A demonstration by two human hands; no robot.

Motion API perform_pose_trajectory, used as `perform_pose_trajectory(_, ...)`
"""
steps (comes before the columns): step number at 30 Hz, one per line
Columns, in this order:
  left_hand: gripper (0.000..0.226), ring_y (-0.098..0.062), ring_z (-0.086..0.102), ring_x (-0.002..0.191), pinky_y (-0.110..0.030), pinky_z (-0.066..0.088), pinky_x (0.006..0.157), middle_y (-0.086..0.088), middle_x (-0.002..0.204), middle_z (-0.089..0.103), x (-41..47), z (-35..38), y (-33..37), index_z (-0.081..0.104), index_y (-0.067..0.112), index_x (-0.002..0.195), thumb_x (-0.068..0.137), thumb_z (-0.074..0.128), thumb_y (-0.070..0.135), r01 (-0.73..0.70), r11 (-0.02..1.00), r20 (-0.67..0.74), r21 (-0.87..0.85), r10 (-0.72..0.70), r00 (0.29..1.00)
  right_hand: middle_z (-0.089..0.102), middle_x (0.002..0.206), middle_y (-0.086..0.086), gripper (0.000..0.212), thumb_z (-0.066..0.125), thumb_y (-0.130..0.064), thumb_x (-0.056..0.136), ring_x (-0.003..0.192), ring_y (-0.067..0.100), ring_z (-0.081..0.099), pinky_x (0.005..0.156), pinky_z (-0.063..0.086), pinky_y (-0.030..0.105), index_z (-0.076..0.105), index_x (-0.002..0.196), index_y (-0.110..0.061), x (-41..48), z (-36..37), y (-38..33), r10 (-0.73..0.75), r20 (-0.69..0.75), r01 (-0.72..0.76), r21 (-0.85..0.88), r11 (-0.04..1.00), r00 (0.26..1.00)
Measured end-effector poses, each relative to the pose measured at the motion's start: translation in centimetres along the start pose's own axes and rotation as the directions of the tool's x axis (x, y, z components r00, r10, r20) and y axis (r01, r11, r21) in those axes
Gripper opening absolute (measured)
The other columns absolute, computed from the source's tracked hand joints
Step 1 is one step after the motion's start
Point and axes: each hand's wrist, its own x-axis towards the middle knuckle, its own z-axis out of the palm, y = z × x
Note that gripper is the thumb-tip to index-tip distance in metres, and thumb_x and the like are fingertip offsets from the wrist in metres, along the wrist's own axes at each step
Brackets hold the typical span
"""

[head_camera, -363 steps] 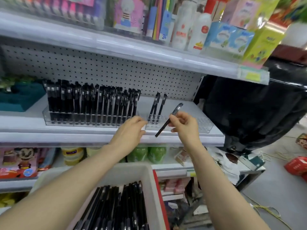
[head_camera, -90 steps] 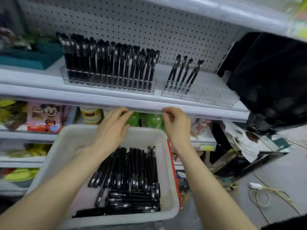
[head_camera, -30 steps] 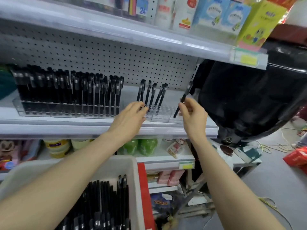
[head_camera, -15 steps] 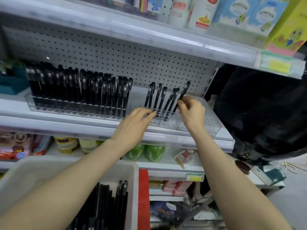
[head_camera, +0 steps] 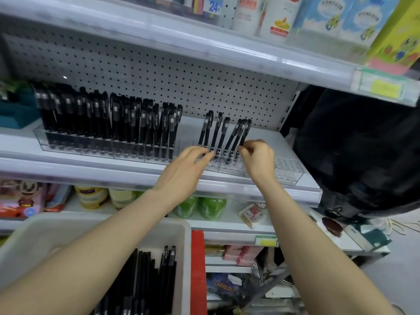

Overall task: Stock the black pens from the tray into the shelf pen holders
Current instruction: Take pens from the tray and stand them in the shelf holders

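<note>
**One more pen goes into the holder**

Head view: The right hand (head_camera: 259, 160) pinches one black pen (head_camera: 246, 130) low down with its fingertips. The pen stands with its cap up and leans a bit to the right. It is at the right end of a short row of pens (head_camera: 216, 133) in the right holder (head_camera: 288, 171). Its low end is hidden behind the fingers. Holding it low likely helps aim the tip into a small hole.

The left hand (head_camera: 184, 169) holds nothing. Its fingers are straight and the tips touch the front of that holder, probably so the light clear box does not slide.

The holder sits on the shelf (head_camera: 91, 169), and its right part shows bare holes. The left holder (head_camera: 41, 140), further left, is packed full.

Near the person, low down, the tray (head_camera: 185, 242) has many spare pens (head_camera: 147, 280), so I think lots of work is left.

The pens are thin and black, with a pale band near the cap.
</note>
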Motion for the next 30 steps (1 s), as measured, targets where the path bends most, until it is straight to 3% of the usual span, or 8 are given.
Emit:
perform_pose_trajectory(6,0.060,-0.021,0.032,0.137,-0.036,0.037,0.107,-0.005,0.147,0.040,-2.1,-1.5,-1.0,0.037,0.016,0.147,0.092,0.058,0.005,0.039,0.997,-0.056,-0.070,-0.043,0.998,0.061,0.118,0.007,0.030,0.061,-0.018,0.093,0.102,0.025,0.060,0.092,0.048,0.042,0.063,0.123,-0.015,-2.1,0.0,-0.9,0.041,-0.129,-0.043,-0.013,0.999,0.991)
perform_pose_trajectory(9,0.046,-0.021,0.042,0.127,-0.038,0.044,0.099,-0.005,0.136,0.050,-5.1,-2.8,-2.0,0.050,0.016,0.139,0.094,0.057,0.012,0.106,0.984,-0.094,-0.141,-0.120,0.988,0.059,0.115,0.002,0.024,0.058,-0.017,0.095,0.107,0.021,0.052,0.095,0.042,0.036,0.063,0.118,-0.019,-5.3,0.2,-2.2,0.001,-0.217,0.006,0.030,1.000,0.976)
perform_pose_trajectory(12,0.036,-0.023,0.048,0.118,-0.037,0.044,0.095,-0.005,0.126,0.055,-9.1,-3.5,-3.5,0.059,0.013,0.130,0.094,0.058,0.013,0.149,0.973,-0.085,-0.178,-0.166,0.982,0.061,0.109,0.002,0.018,0.058,-0.015,0.094,0.102,0.022,0.056,0.090,0.047,0.037,0.068,0.108,-0.016,-9.1,1.5,-4.4,-0.031,-0.192,0.049,0.087,0.995,0.981)
perform_pose_trajectory(16,0.032,-0.025,0.053,0.109,-0.041,0.051,0.085,-0.005,0.119,0.059,-14.5,-3.1,-6.2,0.064,0.014,0.122,0.090,0.062,0.016,0.194,0.971,-0.025,-0.137,-0.199,0.980,0.068,0.096,-0.001,0.014,0.061,-0.011,0.090,0.087,0.020,0.062,0.081,0.051,0.039,0.071,0.098,-0.016,-14.5,4.6,-7.5,-0.090,-0.060,0.098,0.147,0.984,0.994)
perform_pose_trajectory(20,0.034,-0.026,0.050,0.104,-0.039,0.046,0.088,-0.006,0.118,0.059,-18.0,-1.8,-8.4,0.064,0.013,0.123,0.089,0.063,0.015,0.200,0.975,0.008,-0.099,-0.201,0.980,0.073,0.091,0.000,0.013,0.060,-0.015,0.088,0.086,0.023,0.066,0.078,0.051,0.036,0.072,0.093,-0.017,-19.2,8.1,-9.9,-0.068,0.174,0.041,0.151,0.988,0.982)
perform_pose_trajectory(24,0.036,-0.030,0.051,0.100,-0.040,0.041,0.090,-0.008,0.111,0.059,-19.6,-0.5,-9.2,0.059,0.013,0.126,0.090,0.060,0.013,0.194,0.975,0.036,-0.106,-0.191,0.981,0.073,0.092,0.009,0.016,0.058,-0.018,0.090,0.089,0.030,0.066,0.079,0.054,0.038,0.071,0.097,-0.013,-22.7,12.0,-9.8,0.072,0.443,-0.041,-0.079,0.996,0.894)
perform_pose_trajectory(27,0.034,-0.030,0.051,0.098,-0.036,0.036,0.089,-0.008,0.106,0.059,-19.7,-0.3,-9.3,0.060,0.013,0.122,0.088,0.060,0.010,0.202,0.971,0.003,-0.132,-0.203,0.979,0.069,0.091,0.015,0.017,0.058,-0.021,0.093,0.089,0.035,0.065,0.072,0.053,0.036,0.065,0.092,-0.005,-24.1,13.2,-9.5,0.156,0.545,-0.021,-0.246,0.969,0.824)
perform_pose_trajectory(30,0.035,-0.029,0.050,0.099,-0.037,0.035,0.090,-0.008,0.105,0.060,-19.5,-0.4,-9.1,0.061,0.013,0.120,0.086,0.063,0.009,0.218,0.966,0.000,-0.142,-0.220,0.975,0.069,0.094,0.017,0.022,0.064,-0.026,0.091,0.091,0.035,0.064,0.068,0.048,0.034,0.064,0.089,-0.004,-24.3,13.4,-9.8,0.169,0.581,0.022,-0.307,0.952,0.796)
